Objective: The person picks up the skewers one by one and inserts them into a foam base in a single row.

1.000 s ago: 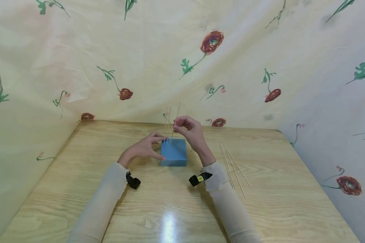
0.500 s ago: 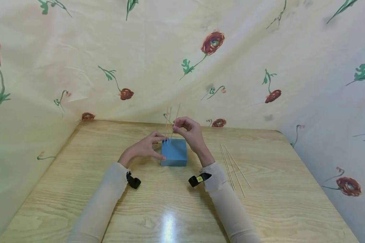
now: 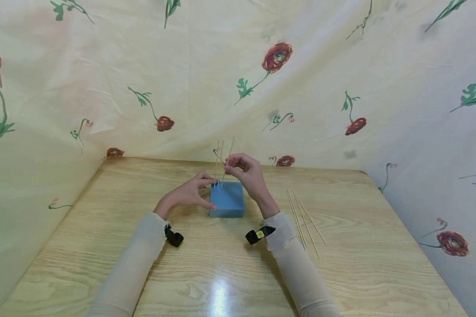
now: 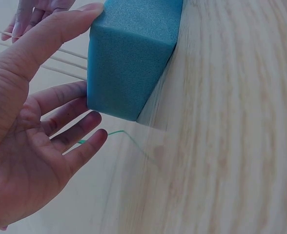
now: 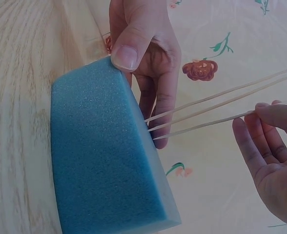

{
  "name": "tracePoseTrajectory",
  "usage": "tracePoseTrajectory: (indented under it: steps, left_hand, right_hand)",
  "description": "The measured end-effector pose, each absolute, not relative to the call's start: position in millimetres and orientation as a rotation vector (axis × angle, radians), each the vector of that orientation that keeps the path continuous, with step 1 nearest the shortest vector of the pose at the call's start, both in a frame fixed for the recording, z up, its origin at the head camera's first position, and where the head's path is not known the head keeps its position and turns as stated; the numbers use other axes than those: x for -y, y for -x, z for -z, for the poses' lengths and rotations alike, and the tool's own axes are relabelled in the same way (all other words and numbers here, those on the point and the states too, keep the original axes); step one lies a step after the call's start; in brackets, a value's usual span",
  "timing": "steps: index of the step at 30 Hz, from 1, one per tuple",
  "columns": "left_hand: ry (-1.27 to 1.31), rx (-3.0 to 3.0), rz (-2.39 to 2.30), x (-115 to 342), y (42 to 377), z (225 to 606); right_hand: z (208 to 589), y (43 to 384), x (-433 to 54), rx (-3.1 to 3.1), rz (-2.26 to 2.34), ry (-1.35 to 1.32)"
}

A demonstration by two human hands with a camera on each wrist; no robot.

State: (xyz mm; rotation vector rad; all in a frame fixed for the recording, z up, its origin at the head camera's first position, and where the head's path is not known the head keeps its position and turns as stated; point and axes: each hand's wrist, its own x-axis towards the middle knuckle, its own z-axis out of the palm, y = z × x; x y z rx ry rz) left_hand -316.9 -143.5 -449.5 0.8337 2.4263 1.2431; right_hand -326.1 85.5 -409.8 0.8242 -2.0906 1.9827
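Observation:
A blue foam block (image 3: 227, 199) lies on the table, with two thin wooden skewers (image 5: 221, 93) standing in its top near the back left corner. My left hand (image 3: 188, 190) holds the block's left side, thumb at the front edge and fingertips at the back, as the left wrist view shows by the thumb (image 4: 60, 34). Between right thumb and fingertips I pinch a third skewer (image 5: 202, 125), leaning slightly right. Its lower end meets the block's top beside the other two. My right hand (image 3: 246, 171) is above the block's back right corner.
Several loose skewers (image 3: 303, 215) lie on the wooden table (image 3: 361, 246) to the right of my right forearm. A flowered cloth (image 3: 206, 88) hangs behind the table and along its sides. Each wrist wears a black camera strap (image 3: 174, 237).
The right hand and its skewer have sunk very slightly toward the block, the skewer's lower end shifting a little left. The left hand keeps its place on the block.

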Motion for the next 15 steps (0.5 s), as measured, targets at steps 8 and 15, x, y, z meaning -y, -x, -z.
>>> tracePoseTrajectory:
  steps: [8, 15]
  left_hand:
    - [-0.838, -2.424, -1.254, 144.2, 317.1, 451.1]
    - [-0.855, -2.436, -1.238, 144.0, 318.1, 450.6]
  right_hand:
    - [411.0, 325.5, -84.7, 2.097, -1.971, -0.819]
    - [410.4, 324.6, -84.3, 2.113, -1.948, -0.819]
